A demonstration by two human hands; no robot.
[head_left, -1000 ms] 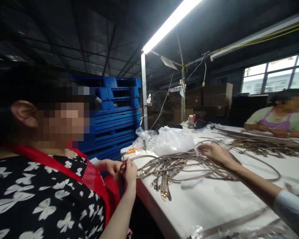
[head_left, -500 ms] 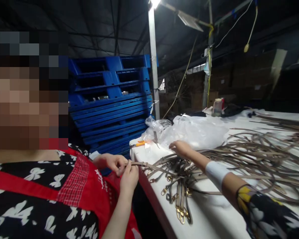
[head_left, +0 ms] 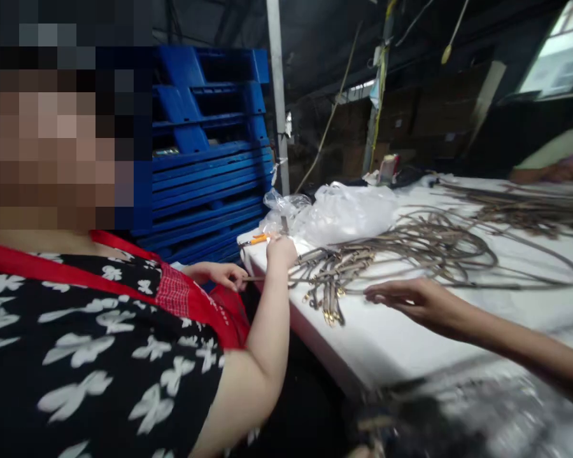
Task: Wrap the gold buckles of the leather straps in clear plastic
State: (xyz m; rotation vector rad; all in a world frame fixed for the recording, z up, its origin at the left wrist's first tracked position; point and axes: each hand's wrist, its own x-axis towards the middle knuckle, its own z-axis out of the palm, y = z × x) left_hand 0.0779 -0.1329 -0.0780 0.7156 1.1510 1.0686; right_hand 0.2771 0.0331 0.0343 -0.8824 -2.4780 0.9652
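Observation:
My right hand (head_left: 417, 300) reaches in from the right, low over the white table (head_left: 401, 350). Its fingers are stretched out, with the tips beside the end of a thin strap. Just left of it lies a bunch of brown straps (head_left: 332, 289) with gold-coloured clasps (head_left: 332, 315) hanging together. Longer straps (head_left: 439, 245) spread in loose loops behind the hand. At the bottom edge, a smeared dark sleeve and a patch of skin seem to be my left hand (head_left: 361, 452). Motion blur hides its fingers and anything in them.
A co-worker in a red apron (head_left: 174, 289) stands at left, one hand (head_left: 226, 277) on a strap, the other (head_left: 281, 251) over the table. Clear plastic bags (head_left: 344, 213) and an orange-handled tool (head_left: 258, 239) lie at the far edge. Blue pallets (head_left: 205, 172) are stacked behind.
The view has shifted right and down. My left hand has drawn back from the plastic bag to the bottom edge. My right hand has entered. One co-worker's hand has moved onto the table.

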